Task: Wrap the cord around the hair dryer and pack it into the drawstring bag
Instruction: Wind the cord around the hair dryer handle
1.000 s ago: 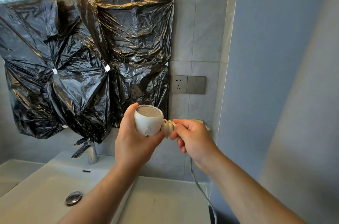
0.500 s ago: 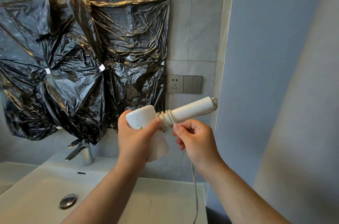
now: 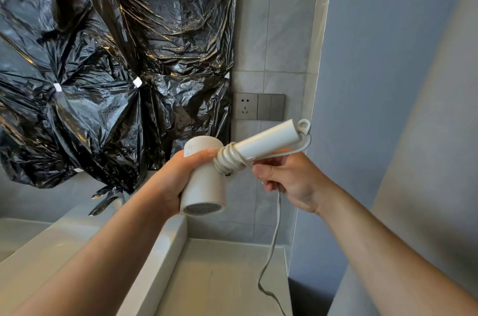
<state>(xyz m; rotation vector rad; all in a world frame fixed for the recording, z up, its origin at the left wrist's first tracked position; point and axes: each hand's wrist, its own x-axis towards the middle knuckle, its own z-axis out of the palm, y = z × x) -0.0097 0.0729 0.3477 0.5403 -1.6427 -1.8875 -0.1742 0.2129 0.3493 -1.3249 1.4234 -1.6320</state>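
The left hand (image 3: 178, 181) curls around the barrel of the white hair dryer (image 3: 204, 186), mesh end down. Just beside it, the right hand (image 3: 292, 181) grips the cord (image 3: 275, 233), which is coiled at the handle's base and hangs below. The barrel's faint grey print is illegible.

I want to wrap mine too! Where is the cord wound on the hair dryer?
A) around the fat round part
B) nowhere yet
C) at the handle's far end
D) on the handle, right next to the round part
D: the cord coils sit where the handle joins the hair dryer body.
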